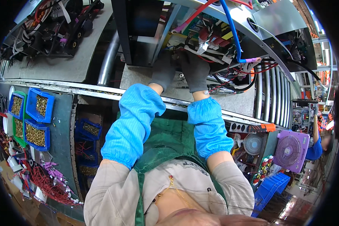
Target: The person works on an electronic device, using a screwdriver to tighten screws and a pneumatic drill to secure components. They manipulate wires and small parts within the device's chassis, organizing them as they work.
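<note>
Both my hands, in dark grey gloves, reach into an open metal unit (265, 44) full of wiring. My left hand (164, 69) and my right hand (195, 71) come close together at the fingertips, beside white cables (205, 55). Their fingers look curled inward, but shadow and wiring hide what is between them. Above the right hand sit a green circuit board (195, 27) and a white connector (202, 48). A thick blue cable (235, 34) with a ring lug hangs right of the hands. A power screwdriver (221, 90) lies just below my right hand.
Another wired assembly (60, 34) sits at the far left on the roller line (275, 98). Blue bins (37, 135) of brass fasteners stand on the left bench, with red wire bundles (45, 180) nearer. A purple fan (291, 151) is at the right, near another person's blue sleeve (315, 150).
</note>
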A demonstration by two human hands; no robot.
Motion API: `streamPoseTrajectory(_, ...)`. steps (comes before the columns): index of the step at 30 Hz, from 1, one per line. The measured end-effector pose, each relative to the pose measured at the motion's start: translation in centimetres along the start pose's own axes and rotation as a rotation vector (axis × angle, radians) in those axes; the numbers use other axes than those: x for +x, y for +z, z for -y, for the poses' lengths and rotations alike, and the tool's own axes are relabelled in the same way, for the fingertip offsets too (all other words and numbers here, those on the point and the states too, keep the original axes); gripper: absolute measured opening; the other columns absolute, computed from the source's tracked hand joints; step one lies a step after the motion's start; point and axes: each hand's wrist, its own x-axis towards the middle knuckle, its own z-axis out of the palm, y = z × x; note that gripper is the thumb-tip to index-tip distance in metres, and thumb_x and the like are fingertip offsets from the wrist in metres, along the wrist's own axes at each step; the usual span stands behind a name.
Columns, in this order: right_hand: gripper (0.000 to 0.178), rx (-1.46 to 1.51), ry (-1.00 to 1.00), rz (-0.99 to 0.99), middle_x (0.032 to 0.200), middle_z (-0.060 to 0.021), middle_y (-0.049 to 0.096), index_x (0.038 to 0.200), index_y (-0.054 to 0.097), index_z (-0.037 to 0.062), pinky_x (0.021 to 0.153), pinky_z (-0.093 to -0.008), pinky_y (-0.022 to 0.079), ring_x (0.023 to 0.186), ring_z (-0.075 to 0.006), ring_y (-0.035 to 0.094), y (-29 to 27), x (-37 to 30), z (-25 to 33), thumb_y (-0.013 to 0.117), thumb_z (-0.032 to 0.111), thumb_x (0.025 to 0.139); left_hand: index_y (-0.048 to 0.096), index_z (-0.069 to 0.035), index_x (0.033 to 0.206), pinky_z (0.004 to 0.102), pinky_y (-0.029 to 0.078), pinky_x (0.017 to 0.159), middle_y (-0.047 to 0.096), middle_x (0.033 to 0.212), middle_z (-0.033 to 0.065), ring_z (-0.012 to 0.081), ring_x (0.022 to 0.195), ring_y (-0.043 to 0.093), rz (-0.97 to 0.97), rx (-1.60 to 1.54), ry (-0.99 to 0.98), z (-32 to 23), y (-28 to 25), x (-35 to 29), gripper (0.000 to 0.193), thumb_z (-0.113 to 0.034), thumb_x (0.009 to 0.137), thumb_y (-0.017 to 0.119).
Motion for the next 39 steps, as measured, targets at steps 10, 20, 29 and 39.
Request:
streamPoseTrajectory(10, 0.039, -0.074, 0.118, 0.031, 0.061, -0.0117, 0.061, 0.073, 0.066, 0.0121, 0.05, -0.0409, 0.045, 0.057, -0.0312, 0.061, 1.6, 0.3, 0.3, 0.057, 0.049, 0.081, 0.058, -0.005, 0.095, 0.0439, 0.05, 0.07, 0.061, 0.089, 0.0166, 0.0349, 0.08, 0.062, -0.001, 0.18, 0.051, 0.6, 1.3, -0.5, 0.019, -0.019, 0.085, 0.05)
streamPoseTrajectory(20, 0.031, -0.045, 0.111, -0.001, 0.066, -0.0107, 0.063, 0.08, 0.069, 0.0145, 0.052, -0.0382, 0.046, 0.06, -0.0292, 0.062, 1.7, 0.2, 0.3, 0.059, 0.044, 0.081, 0.059, -0.003, 0.099, 0.0433, 0.046, 0.081, 0.059, 0.103, 0.021, 0.0372, 0.095, 0.057, 0.134, 0.05, -0.043, 0.2, 0.6, 1.1, 0.023, -0.018, 0.085, 0.049)
streamPoseTrajectory(29, 0.03, -0.018, 0.036, -0.09, 0.065, -0.0106, 0.063, 0.083, 0.069, 0.0137, 0.05, -0.0373, 0.046, 0.055, -0.0287, 0.061, 0.5, 0.2, 0.4, 0.059, 0.042, 0.082, 0.061, -0.004, 0.098, 0.0445, 0.046, 0.081, 0.06, 0.102, 0.0213, 0.0376, 0.097, 0.057, 0.11, -0.063, -0.111, -0.5, -0.1, 1.3, 0.027, -0.025, 0.085, 0.053)
streamPoseTrajectory(39, 0.025, 0.156, 0.015, 0.012, 0.08, -0.013, 0.064, 0.094, 0.066, 0.0099, 0.055, -0.0412, 0.047, 0.067, -0.0335, 0.061, -2.8, -4.7, 0.5, 0.06, 0.031, 0.081, 0.059, -0.005, 0.097, 0.0443, 0.046, 0.08, 0.06, 0.099, 0.0191, 0.0364, 0.094, 0.057, 0.045, 0.029, 0.051, 1.6, 1.4, 0.7, 0.025, -0.024, 0.08, 0.058)
